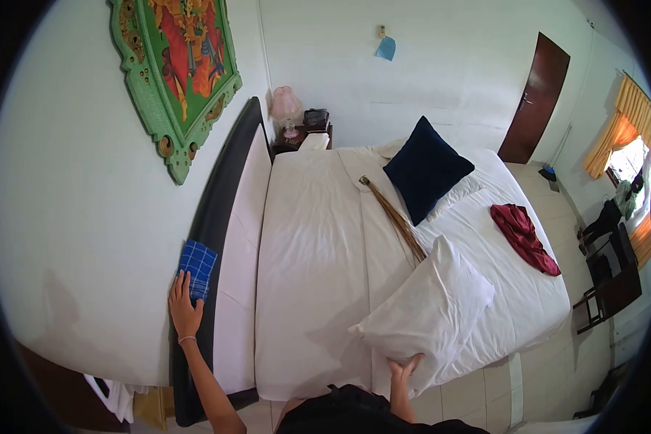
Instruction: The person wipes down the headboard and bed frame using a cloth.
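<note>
**Spread cloth, light pressure on the headboard**

Left hand at the nearer part of the headboard, fingers nearly straight and slightly parted over the near end of a blue checked cloth. Cloth lying on the headboard's dark upper edge, seemingly pressed rather than pinched. Best kept flat, with even pressure and no bunching; mind the framed picture above the headboard. Right hand well apart from the headboard, at the near edge of a white pillow on the bed. Fingers there partly hidden: cannot tell whether gripping or just propping. Lean little weight on such soft filling.
</note>
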A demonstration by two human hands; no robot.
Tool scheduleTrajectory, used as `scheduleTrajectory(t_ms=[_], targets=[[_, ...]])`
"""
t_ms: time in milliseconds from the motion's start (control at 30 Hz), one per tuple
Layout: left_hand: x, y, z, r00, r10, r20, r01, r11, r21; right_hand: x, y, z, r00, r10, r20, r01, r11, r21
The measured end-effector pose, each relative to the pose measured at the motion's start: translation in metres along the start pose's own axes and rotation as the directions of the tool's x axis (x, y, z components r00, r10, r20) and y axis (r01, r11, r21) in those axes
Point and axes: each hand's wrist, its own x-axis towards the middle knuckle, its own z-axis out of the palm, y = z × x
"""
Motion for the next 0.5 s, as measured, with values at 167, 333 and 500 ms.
scheduleTrajectory(t_ms=[167,333,500], targets=[[0.001,-0.003,0.002,1.0,0.004,-0.011,-0.004,1.0,-0.003,-0.007,-0.019,0.07,0.932,-0.321,-0.17,0.248,0.904,-0.347],[0.0,0.003,-0.003,1.0,-0.016,0.001,0.016,1.0,0.003,-0.028,-0.08,0.157,0.733,-0.668,0.127,0.607,0.558,-0.566],[-0.001,0.004,-0.003,1.0,-0.01,0.005,0.01,1.0,0.006,-0.009,-0.171,0.164,0.715,-0.65,0.257,0.641,0.462,-0.613]])
